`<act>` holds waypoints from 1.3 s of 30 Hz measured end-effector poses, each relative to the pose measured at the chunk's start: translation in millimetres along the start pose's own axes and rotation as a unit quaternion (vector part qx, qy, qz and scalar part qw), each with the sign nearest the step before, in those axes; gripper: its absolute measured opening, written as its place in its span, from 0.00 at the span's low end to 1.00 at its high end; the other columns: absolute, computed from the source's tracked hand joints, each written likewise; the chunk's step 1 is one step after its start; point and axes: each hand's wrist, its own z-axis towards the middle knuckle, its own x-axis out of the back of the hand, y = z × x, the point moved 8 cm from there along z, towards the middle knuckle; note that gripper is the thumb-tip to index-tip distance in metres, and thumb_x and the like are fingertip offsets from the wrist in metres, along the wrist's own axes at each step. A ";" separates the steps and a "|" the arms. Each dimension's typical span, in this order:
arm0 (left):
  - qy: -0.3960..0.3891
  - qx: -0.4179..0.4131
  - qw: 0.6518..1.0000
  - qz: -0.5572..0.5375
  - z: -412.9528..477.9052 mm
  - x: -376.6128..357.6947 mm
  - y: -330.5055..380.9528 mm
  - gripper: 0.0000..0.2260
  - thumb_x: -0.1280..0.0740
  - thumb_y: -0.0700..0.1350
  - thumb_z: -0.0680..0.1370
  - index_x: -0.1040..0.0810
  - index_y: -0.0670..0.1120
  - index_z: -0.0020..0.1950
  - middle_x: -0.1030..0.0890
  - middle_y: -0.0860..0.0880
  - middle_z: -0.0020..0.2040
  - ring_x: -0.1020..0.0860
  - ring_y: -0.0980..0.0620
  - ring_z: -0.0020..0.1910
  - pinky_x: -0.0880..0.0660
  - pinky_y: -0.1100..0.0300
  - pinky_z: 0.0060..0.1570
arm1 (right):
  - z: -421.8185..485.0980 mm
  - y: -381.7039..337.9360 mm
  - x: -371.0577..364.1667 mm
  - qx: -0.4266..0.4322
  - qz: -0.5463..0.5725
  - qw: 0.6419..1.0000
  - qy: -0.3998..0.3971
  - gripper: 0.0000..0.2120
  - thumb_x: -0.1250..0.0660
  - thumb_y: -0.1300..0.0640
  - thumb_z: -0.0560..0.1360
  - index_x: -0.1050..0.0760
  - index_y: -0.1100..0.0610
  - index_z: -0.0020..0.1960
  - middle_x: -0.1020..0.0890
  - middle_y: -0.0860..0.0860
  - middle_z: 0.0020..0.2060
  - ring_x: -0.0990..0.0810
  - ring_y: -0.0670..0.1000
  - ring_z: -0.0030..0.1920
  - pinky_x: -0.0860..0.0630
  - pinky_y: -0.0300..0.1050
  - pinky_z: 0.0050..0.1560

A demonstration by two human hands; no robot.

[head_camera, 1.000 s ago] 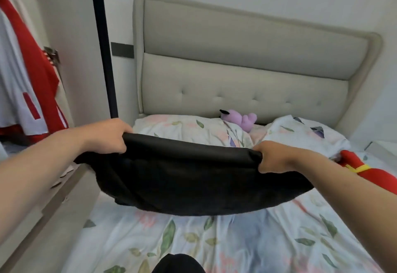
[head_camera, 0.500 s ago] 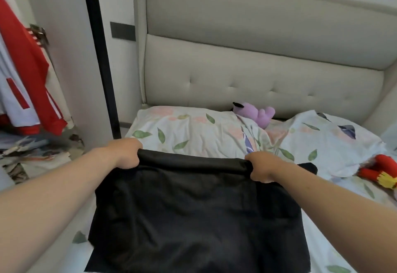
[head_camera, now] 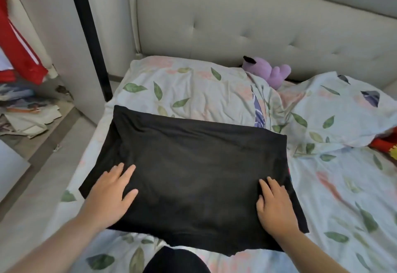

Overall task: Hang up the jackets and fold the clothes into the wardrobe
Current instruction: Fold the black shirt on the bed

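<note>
Black garment point(head_camera: 193, 165) lies spread flat on the bed point(head_camera: 343, 197) in the head view, filling the middle of the picture. Its far edge touches the pillow point(head_camera: 189, 92) at 12 o'clock and its near edge sits at 6 o'clock, close to the person. Its long axis runs side to side, from 9 to 3 o'clock, tilted a little so the left end lies farther away. The left hand point(head_camera: 109, 193) rests on the garment's near left part at 8 o'clock, and the right hand point(head_camera: 274, 206) on its near right part at 4 o'clock. On both, the fingers point(head_camera: 126, 171) are straight and slightly apart, pressing flat on the cloth and gripping nothing. Neither hand is nearer than the other: each sits just inside its own side edge, and the bulk of the cloth lies ahead of them toward 12 o'clock. By my judgement, a fold could start from either side edge or from the near edge. A plush toy point(head_camera: 268, 73) sits at 1 o'clock against the headboard point(head_camera: 236, 25), and a red jacket point(head_camera: 19, 47) hangs at 10 o'clock. Half a second ago both hands clutched the far edge by the pillow; they have since let go and drawn back to the near half. A second ago the cloth sagged in the air between them, and now it is fully down.
</note>
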 end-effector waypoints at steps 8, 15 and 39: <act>0.169 0.310 0.827 -0.438 -93.1 -15.4 2.2 0.33 0.24 0.40 0.72 0.35 0.37 0.74 0.32 0.37 0.71 0.28 0.43 0.65 0.31 0.47 0.66 | -128.0 16.7 -9.0 -0.396 0.471 0.780 0.119 0.24 0.27 0.62 0.72 0.27 0.63 0.66 0.22 0.56 0.56 0.23 0.55 0.55 0.29 0.47 0.60; 0.141 0.403 0.579 -0.695 -66.1 -17.8 -20.6 0.19 0.25 0.44 0.75 0.23 0.42 0.63 0.18 0.46 0.56 0.18 0.44 0.52 0.23 0.52 0.57 | -110.3 23.3 -12.6 -0.465 0.646 0.601 0.074 0.06 0.29 0.63 0.75 0.27 0.62 0.45 0.20 0.57 0.41 0.18 0.58 0.42 0.22 0.48 0.44; -0.075 -0.086 0.989 0.093 -26.2 -63.7 94.1 0.39 0.52 0.70 0.76 0.34 0.46 0.77 0.37 0.42 0.77 0.37 0.43 0.76 0.56 0.49 0.73 | -2.2 63.6 30.1 -0.325 0.511 0.751 -0.264 0.14 0.30 0.56 0.78 0.21 0.64 0.59 0.14 0.61 0.51 0.16 0.64 0.53 0.22 0.60 0.59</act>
